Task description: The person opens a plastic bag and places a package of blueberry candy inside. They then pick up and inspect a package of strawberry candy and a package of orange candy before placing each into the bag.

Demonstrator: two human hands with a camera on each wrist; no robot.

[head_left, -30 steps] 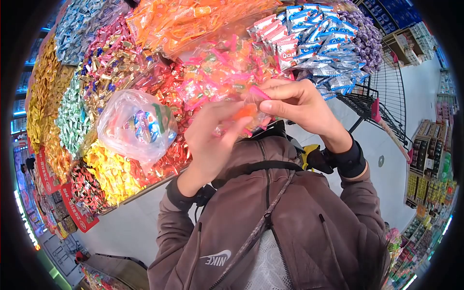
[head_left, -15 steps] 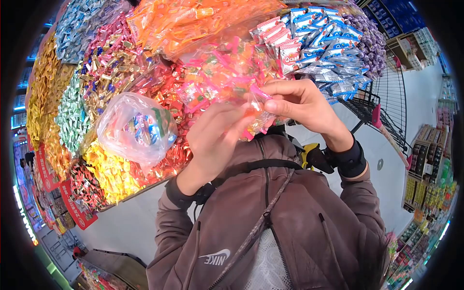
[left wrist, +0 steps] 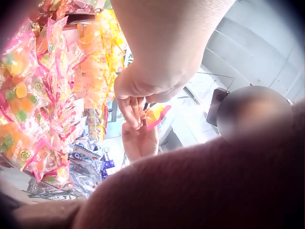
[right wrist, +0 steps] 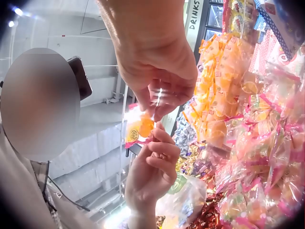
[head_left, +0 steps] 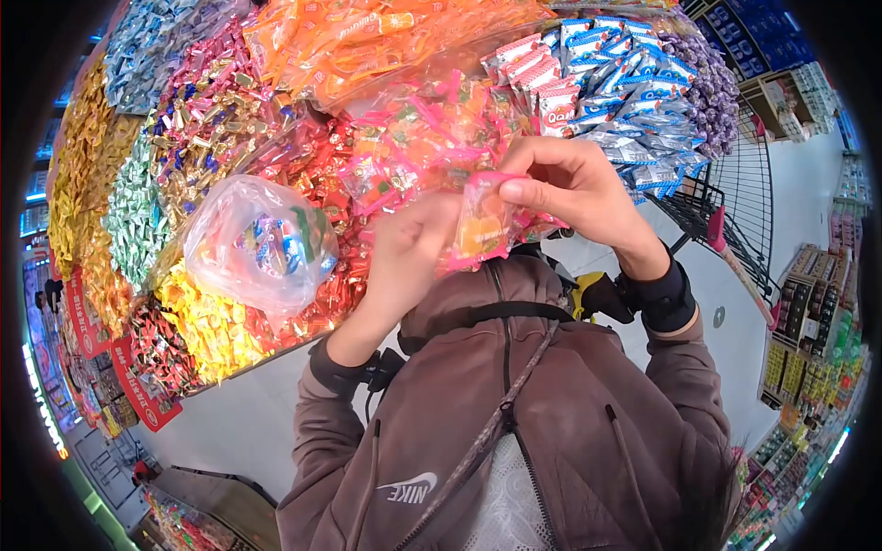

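Observation:
Both hands hold a small clear candy packet point(head_left: 482, 230) with pink ends and an orange sweet inside, low over the candy display. The right hand point(head_left: 579, 197) pinches its upper pink end between thumb and fingers. At the packet's left edge, the left hand point(head_left: 409, 253) is blurred, its fingers curled against the wrapper. In the right wrist view the packet point(right wrist: 139, 128) hangs below the right hand, with left fingertips at its edge. A heap of similar pink-ended packets point(head_left: 418, 138) lies just beyond the hands.
An open clear plastic bag point(head_left: 262, 243) with several wrapped sweets sits on the display at the left. Orange packets point(head_left: 367, 41) lie at the back, blue-and-white packets point(head_left: 634, 101) at the back right. A wire shopping cart point(head_left: 730, 197) stands at the right.
The packet has turned so its printed face and orange sweet show toward the head camera. The left hand has shifted slightly down along its left side; the right hand keeps its pinch.

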